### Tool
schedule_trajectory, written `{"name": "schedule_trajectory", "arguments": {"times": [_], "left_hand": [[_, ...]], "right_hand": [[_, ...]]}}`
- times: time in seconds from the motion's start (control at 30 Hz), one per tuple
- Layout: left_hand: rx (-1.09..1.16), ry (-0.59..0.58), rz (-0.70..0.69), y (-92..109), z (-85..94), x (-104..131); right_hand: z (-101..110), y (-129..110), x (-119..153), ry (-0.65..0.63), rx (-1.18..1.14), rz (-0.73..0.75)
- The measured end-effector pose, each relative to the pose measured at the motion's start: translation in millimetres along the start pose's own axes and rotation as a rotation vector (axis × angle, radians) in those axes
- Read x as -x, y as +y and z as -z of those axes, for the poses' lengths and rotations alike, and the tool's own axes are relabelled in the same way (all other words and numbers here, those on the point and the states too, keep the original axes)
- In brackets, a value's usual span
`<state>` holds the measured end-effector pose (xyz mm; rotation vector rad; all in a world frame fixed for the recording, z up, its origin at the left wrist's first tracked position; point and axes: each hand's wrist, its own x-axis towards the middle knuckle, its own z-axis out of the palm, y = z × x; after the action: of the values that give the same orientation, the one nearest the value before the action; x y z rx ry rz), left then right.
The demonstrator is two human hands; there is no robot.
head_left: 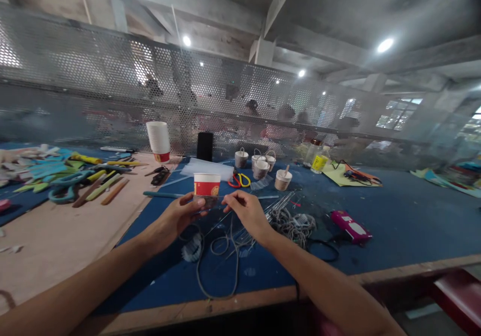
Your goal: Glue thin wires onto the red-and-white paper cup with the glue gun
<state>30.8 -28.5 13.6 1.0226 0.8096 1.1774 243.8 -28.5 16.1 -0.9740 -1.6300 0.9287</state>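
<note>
A red and white paper cup (207, 184) is upright in my left hand (187, 211), whose thumb and fingers close on its lower part. A dark grey band shows around the cup's base. Just right of the cup, my right hand (246, 211) is closed in a pinch. Grey cord (237, 261) rises from a loose loop on the table toward those fingertips; the exact grip is too small to see clearly. Behind the hands lie scissors (240, 180) with red and yellow handles. A tangle of grey cord (296, 226) lies right of my right wrist.
Several small cord-covered cups (260, 167) and a cup with a stick (283, 180) stand farther back. Left are a stack of paper cups (158, 138), a black phone-like object (205, 146) and tools (69, 186). A magenta box (350, 226) lies right. Perforated metal panels (225, 95) rise behind.
</note>
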Motion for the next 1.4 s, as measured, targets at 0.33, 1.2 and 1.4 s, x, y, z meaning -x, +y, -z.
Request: {"name": "schedule_trajectory", "arguments": {"times": [0.33,1.2,1.4], "left_hand": [[0.024,-0.057,0.009,-2.3,2.1,0.6],[0.002,-0.141,0.068,-1.1,1.9,3.5],[0.005,-0.133,0.078,-2.9,0.8,4.1]], "right_hand": [[0.8,-1.4,0.2,0.019,-0.004,0.023],[1.0,5.9,-1.5,0.002,0.020,0.010],[0.0,5.5,-2.7,0.005,0.051,0.004]]}}
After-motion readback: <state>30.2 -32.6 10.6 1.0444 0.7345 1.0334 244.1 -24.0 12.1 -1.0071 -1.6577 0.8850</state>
